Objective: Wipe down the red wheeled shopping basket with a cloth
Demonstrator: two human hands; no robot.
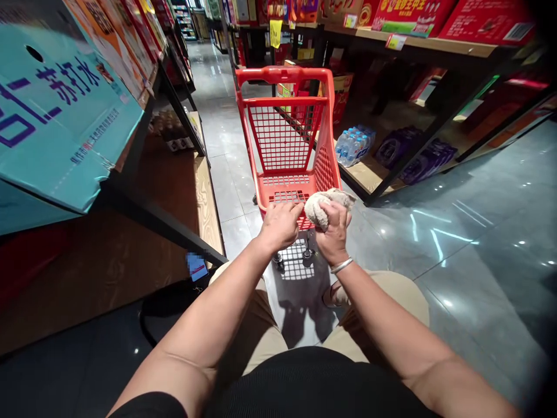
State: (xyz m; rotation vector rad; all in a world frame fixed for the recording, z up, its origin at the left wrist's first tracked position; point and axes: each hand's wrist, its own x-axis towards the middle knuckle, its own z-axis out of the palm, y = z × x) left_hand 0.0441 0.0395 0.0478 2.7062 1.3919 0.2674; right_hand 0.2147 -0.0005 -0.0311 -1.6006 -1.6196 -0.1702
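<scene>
A red shopping cart (328, 125) stands in the aisle in front of me, its near end close to my knees. My left hand (282, 225) is on the near rim of the cart, with its fingers bent over the edge. Bunched in my right hand (334, 229) is a pale, crumpled cloth (319, 210), held at the cart's near right corner. The fingers wrap around the cloth, and one end of it spreads out to the right. Where the cloth touches the rim is partly hidden by the hand.
A shelf with a light-blue carton (65, 133) flanks me on the left. On its lower board lie a phone (197, 267) and a dark bag. To the right, a rack (461, 49) bears red boxes, with bottled water (353, 145) and purple packs (398, 146) below. Glossy tiles cover the floor.
</scene>
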